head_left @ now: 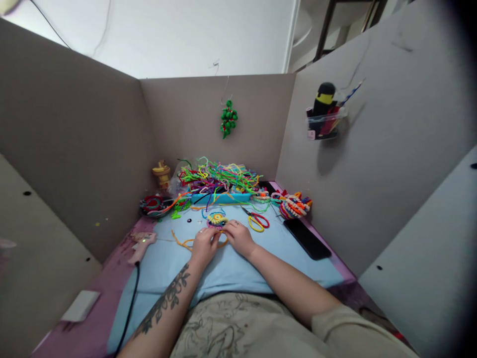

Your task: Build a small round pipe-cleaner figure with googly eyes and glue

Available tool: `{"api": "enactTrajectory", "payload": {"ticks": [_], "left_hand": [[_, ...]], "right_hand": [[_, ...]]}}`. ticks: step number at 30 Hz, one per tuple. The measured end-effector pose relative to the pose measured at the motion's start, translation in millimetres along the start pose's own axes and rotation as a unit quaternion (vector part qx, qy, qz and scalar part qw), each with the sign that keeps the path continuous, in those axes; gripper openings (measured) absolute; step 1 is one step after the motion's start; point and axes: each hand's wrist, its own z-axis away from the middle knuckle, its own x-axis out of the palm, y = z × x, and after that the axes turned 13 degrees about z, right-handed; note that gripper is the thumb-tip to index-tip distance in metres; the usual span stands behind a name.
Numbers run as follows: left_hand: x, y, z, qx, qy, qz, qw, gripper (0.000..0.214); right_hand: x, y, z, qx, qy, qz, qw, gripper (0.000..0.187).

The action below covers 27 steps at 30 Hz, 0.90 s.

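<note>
My left hand [204,244] and my right hand [238,237] meet at the middle of the light blue cloth, fingertips pinched together. Between them runs an orange cord [182,243], its loose end trailing left across the cloth and a loop hanging under the fingers. Right beyond the fingertips sits a small coiled yarn piece [216,219] in yellow, pink and blue, with dark shiny bead-like spots. Whether the fingers also touch this piece I cannot tell. Scissors [258,222] with red and yellow handles lie open a little past my right hand.
A blue tray [223,199] heaped with colourful cords stands at the back. Left lies a pink glue gun [143,247] with a black cable. At right are a phone [306,239] and braided cord pieces [293,205]. Grey panels [219,94] enclose the table on three sides.
</note>
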Motion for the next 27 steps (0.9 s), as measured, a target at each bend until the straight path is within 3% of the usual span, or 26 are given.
{"api": "enactTrajectory", "payload": {"ticks": [4, 8, 11, 13, 16, 18, 23, 27], "left_hand": [[1.1, -3, 1, -0.012, 0.01, 0.058, 0.998, 0.014], [1.4, 0, 2, -0.027, 0.005, 0.099, 0.995, 0.016], [1.3, 1, 1, -0.032, 0.001, 0.1, 0.995, 0.02], [1.1, 0, 1, -0.028, 0.003, 0.085, 0.996, 0.02], [0.6, -2, 2, -0.022, 0.019, 0.053, 0.998, 0.019], [-0.2, -1, 2, -0.018, 0.019, 0.031, 0.999, 0.02], [-2.7, 3, 2, 0.001, -0.004, 0.0, 1.0, 0.022], [-3.1, 5, 2, 0.005, -0.011, -0.003, 1.0, 0.022]], "right_hand": [[3, -6, -5, 0.092, 0.017, -0.168, 0.981, 0.008], [12, -10, -8, 0.194, -0.02, -0.365, 0.91, 0.01], [14, -9, -9, 0.225, -0.049, -0.434, 0.871, 0.015], [10, -8, -9, 0.212, -0.033, -0.407, 0.888, 0.015], [0, -8, -9, 0.165, 0.005, -0.295, 0.941, 0.017], [-5, -9, -8, 0.138, 0.02, -0.235, 0.962, 0.022], [-5, -10, -6, 0.103, 0.025, -0.182, 0.978, 0.01], [-3, -10, -8, 0.138, 0.0, -0.197, 0.971, 0.007]]}}
